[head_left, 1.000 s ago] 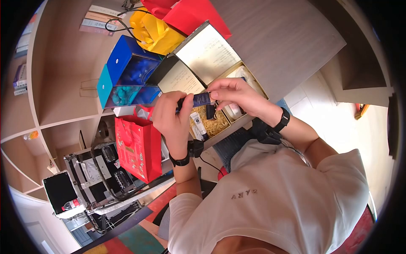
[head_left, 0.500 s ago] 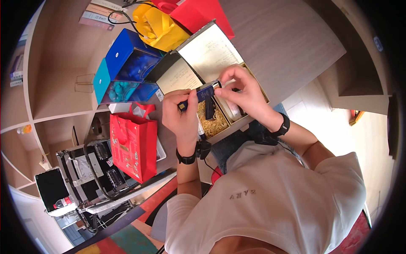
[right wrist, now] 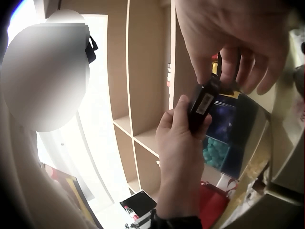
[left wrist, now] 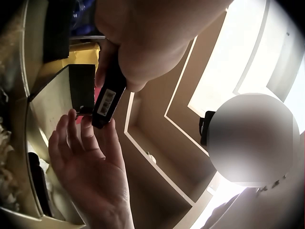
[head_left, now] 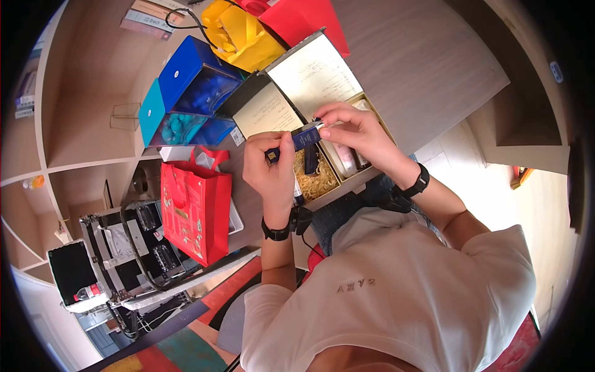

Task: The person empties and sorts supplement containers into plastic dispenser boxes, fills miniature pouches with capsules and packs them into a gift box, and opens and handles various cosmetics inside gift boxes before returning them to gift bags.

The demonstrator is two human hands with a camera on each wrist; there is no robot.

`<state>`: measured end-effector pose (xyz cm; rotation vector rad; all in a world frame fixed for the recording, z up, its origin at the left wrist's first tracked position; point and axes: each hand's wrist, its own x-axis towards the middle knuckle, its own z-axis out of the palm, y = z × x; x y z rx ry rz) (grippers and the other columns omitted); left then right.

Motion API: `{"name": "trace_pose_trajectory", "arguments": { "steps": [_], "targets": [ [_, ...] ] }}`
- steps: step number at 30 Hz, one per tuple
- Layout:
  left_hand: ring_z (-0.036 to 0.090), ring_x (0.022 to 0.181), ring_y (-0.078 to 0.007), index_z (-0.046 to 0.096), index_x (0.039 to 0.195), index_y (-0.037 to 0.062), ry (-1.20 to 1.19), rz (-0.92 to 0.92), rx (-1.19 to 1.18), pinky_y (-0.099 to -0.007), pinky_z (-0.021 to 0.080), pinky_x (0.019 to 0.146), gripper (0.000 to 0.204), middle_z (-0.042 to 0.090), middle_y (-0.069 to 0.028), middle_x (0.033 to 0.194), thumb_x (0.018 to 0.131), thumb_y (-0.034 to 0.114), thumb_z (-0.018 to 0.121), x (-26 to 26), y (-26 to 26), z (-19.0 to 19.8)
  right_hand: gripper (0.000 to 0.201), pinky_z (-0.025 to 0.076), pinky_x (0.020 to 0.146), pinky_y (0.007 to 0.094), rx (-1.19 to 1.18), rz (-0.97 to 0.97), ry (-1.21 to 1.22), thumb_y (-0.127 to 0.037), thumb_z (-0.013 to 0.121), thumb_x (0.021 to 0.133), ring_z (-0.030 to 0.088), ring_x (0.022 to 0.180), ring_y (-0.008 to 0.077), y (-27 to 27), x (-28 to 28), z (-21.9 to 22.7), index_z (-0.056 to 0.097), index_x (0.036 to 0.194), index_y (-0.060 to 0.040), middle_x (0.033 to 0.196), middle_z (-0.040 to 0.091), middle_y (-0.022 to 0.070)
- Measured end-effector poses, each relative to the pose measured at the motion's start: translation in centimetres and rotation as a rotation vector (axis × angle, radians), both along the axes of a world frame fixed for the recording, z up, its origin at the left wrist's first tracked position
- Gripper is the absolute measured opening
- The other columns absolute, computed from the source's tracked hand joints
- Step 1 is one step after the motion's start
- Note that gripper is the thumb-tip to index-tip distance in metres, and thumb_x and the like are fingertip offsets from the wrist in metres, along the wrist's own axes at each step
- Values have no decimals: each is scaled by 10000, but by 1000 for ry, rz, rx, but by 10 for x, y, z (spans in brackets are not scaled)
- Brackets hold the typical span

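Observation:
A small dark blue box (head_left: pixel 305 137) is held above an open gift box (head_left: pixel 322 199) with straw-like filling. The left hand (head_left: pixel 270 168) grips its lower left end between thumb and fingers. At its other end the right hand (head_left: pixel 359 135) pinches with thumb and fingertips. In the left wrist view a white barcode label shows on the dark box (left wrist: pixel 106 102), with the right hand (left wrist: pixel 93 176) at its end. The right wrist view shows the left hand (right wrist: pixel 180 152) round the same box (right wrist: pixel 202 105). Another dark item (head_left: pixel 312 160) stands in the filling.
Left of the gift box stand a red paper bag (head_left: pixel 214 211), a blue box (head_left: pixel 180 74) and a teal box (head_left: pixel 150 118). Yellow (head_left: pixel 242 43) and red bags (head_left: pixel 310 22) lie behind. The brown table (head_left: pixel 427 68) extends to the right; shelves (head_left: pixel 90 149) rise at left.
Both hands stay on the small box, which has tilted so its right end sits higher than a second ago. The right hand has shifted along with that end. The head view has shifted slightly.

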<state>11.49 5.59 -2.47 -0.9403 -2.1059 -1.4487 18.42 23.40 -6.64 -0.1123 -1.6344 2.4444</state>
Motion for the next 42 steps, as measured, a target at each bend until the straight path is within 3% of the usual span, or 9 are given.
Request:
{"name": "trace_pose_trajectory", "arguments": {
  "steps": [11, 17, 20, 22, 27, 31, 33, 37, 42],
  "targets": [
    [617, 777, -115, 614, 865, -10, -182, 134, 22, -255, 496, 722, 149, 682, -53, 849, 899, -7, 760, -13, -30, -7, 172, 557, 898, 266, -211, -71, -33, -172, 642, 1019, 685, 980, 115, 51, 5, 1, 657, 1066, -7, 1105, 703, 74],
    [682, 817, -320, 663, 918, -1, -232, -39, -387, -359, 534, 772, 174, 709, -134, 930, 904, 140, 764, -9, -27, -21, 161, 590, 802, 254, -260, 50, 3, -164, 639, 1023, 734, 857, 141, 59, 10, 7, 612, 1098, -24, 1005, 712, 68],
    [688, 978, -185, 683, 1030, 3, -97, -47, -364, -300, 517, 882, 123, 707, -116, 1060, 947, 88, 717, -2, -20, -16, 188, 586, 791, 251, -217, 109, 18, -147, 648, 1021, 731, 859, 132, 45, 10, 18, 619, 1150, -14, 991, 719, 68],
    [682, 865, -164, 627, 1169, 5, -568, -312, -72, -304, 539, 801, 263, 698, -99, 1024, 952, 110, 730, 6, -18, -8, 264, 579, 797, 240, -155, 155, 3, -116, 659, 1015, 721, 863, 118, 39, 9, 21, 622, 1248, 3, 982, 728, 62],
    [649, 834, -100, 537, 1333, 22, -737, -530, -48, -247, 521, 745, 349, 680, -52, 988, 1002, 38, 645, 8, -12, -19, 298, 560, 847, 267, -40, 271, 17, -66, 670, 998, 691, 932, 105, 25, 4, 12, 633, 1286, 1, 1064, 729, 53],
    [669, 777, -112, 504, 1406, 13, -754, -380, -124, -241, 524, 702, 383, 668, -43, 953, 1036, 50, 595, 8, -11, -23, 294, 555, 888, 286, 298, 34, -3, -53, 704, 964, 686, 993, 123, 57, 18, 25, 658, 1251, -5, 1148, 724, 78],
    [688, 838, -140, 471, 1443, -6, -802, -343, -11, -266, 542, 785, 413, 670, -66, 987, 1046, 42, 573, 7, -17, -27, 252, 557, 872, 302, 921, -604, 246, -39, 707, 918, 704, 959, 179, 102, 32, 33, 696, 1169, -28, 1112, 729, 108],
    [709, 921, -200, 398, 1501, -13, -709, -247, 148, -333, 566, 863, 476, 703, -171, 1132, 1048, 16, 538, 7, -34, -41, 193, 533, 866, 321, 1204, -1221, 158, -55, 696, 905, 690, 987, 231, 250, 97, 33, 701, 1096, -28, 1106, 706, 117],
    [687, 903, -217, 425, 1467, -20, -674, -185, 283, -333, 567, 837, 432, 678, -181, 1114, 1061, 60, 545, 6, -45, -60, 401, 484, 1014, 469, 1579, -1693, -263, -121, 667, 883, 618, 1177, 378, 446, 215, 17, 632, 1279, -65, 1241, 664, 167]
  ]
}}
